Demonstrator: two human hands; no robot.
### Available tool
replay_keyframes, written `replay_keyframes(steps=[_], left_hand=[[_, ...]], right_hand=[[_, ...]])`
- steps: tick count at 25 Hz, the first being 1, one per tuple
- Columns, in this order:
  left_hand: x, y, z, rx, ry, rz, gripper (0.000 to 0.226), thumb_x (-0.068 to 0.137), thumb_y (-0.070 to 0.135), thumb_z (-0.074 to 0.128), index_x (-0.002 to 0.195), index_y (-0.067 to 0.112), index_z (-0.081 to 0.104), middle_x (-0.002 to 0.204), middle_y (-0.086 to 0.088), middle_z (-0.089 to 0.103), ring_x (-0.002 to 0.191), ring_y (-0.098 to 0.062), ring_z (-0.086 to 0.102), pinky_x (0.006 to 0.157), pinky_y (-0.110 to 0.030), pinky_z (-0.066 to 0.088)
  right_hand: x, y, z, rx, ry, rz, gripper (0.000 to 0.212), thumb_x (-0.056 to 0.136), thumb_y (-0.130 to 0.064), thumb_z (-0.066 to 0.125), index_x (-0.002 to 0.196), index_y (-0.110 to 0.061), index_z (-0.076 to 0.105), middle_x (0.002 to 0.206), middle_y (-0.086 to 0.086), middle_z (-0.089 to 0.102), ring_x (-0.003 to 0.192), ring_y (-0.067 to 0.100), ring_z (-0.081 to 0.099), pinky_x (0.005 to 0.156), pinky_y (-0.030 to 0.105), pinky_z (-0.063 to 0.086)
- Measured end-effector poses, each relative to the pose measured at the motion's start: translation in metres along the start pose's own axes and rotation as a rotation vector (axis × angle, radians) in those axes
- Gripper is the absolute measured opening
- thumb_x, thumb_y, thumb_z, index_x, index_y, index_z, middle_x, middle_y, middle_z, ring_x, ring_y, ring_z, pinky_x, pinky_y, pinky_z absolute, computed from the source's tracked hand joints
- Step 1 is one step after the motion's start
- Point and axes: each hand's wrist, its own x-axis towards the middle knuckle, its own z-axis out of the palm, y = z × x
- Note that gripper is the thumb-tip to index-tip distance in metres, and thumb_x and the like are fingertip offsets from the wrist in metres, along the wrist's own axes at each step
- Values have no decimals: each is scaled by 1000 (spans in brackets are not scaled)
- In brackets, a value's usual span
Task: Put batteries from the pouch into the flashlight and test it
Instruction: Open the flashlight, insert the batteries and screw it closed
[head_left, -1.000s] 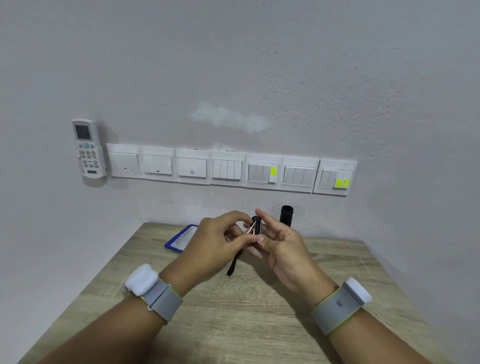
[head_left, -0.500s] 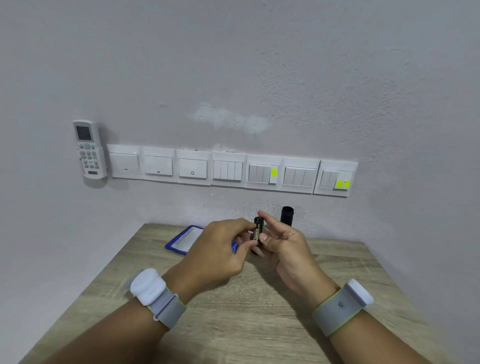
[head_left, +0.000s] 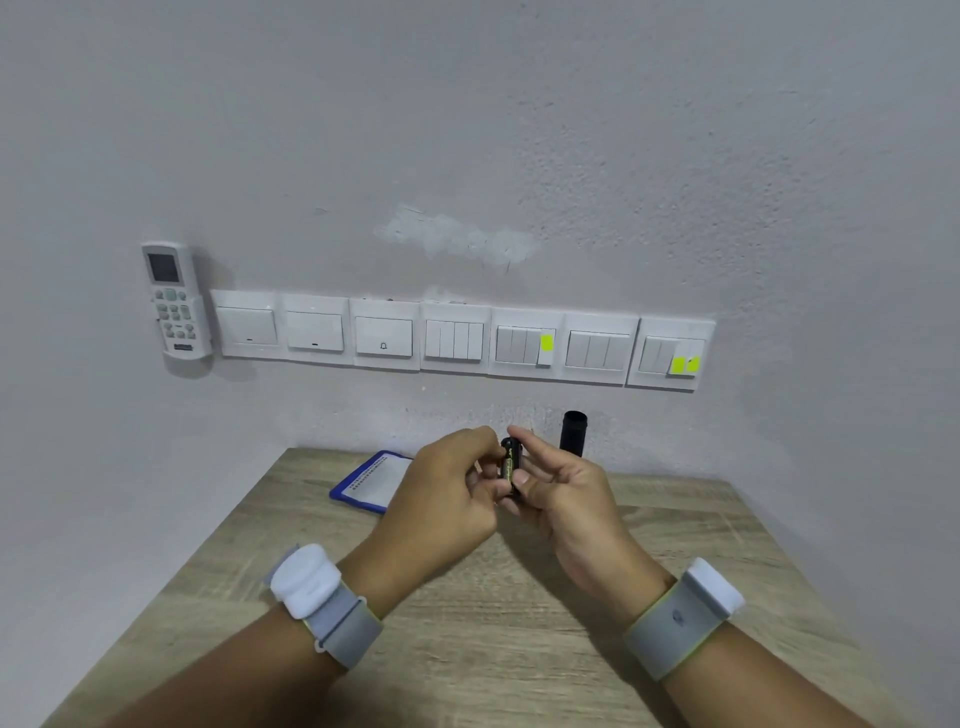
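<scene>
Head camera: the battery (head_left: 510, 465) stood almost upright above the desk (head_left: 467, 649), long axis vertical, polarity unreadable. The right hand (head_left: 566, 499) pinched it between thumb and forefinger, and the left hand (head_left: 441, 493) curled its fingers against its side. The black strap dangling a second earlier had gone from sight. The flashlight (head_left: 573, 434) stood open-ended behind, beside the pouch (head_left: 371, 480); loading looked imminent.
</scene>
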Motion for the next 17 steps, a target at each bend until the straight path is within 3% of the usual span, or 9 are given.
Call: replay_keyframes(steps=[3, 6, 12, 15, 17], left_hand=[[7, 0, -3, -294, -111, -346, 36, 78, -8, 76, 96, 19, 63, 79, 3, 61, 57, -6, 53, 59, -20, 48], [17, -9, -14, -512, -210, -527, 47, 77, -17, 74, 111, 15, 66, 74, 1, 53, 61, -11, 55, 64, -30, 50], [15, -6, -12, -659, -316, -551, 31, 94, -7, 64, 116, 12, 74, 81, -3, 65, 70, -14, 61, 54, -19, 42], [14, -9, -6, -731, -331, -516, 26, 99, 6, 63, 112, 23, 78, 91, 0, 71, 78, -16, 68, 58, -26, 38], [14, -9, -5, -727, -286, -509, 24, 98, 5, 65, 108, 22, 79, 92, -2, 69, 82, -20, 67, 63, -26, 43]], right_hand=[[-4, 2, 5, -84, -2, -18, 48, 95, 16, 52, 129, -15, 67, 105, 5, 80, 98, 17, 75, 77, 27, 61], [-9, 4, 13, -86, -46, -19, 50, 96, 16, 50, 120, -21, 71, 106, 6, 80, 98, 16, 76, 71, 23, 58], [0, 0, 12, -2, -4, -31, 58, 96, 17, 49, 137, -24, 54, 99, 10, 80, 92, 21, 76, 69, 27, 61], [0, -2, 11, 10, 24, -58, 56, 95, 16, 52, 131, -27, 51, 91, 8, 75, 94, 26, 74, 73, 36, 62], [1, 0, 13, -41, 69, -72, 51, 93, 16, 55, 123, -25, 51, 88, 9, 61, 92, 30, 68, 80, 48, 61]])
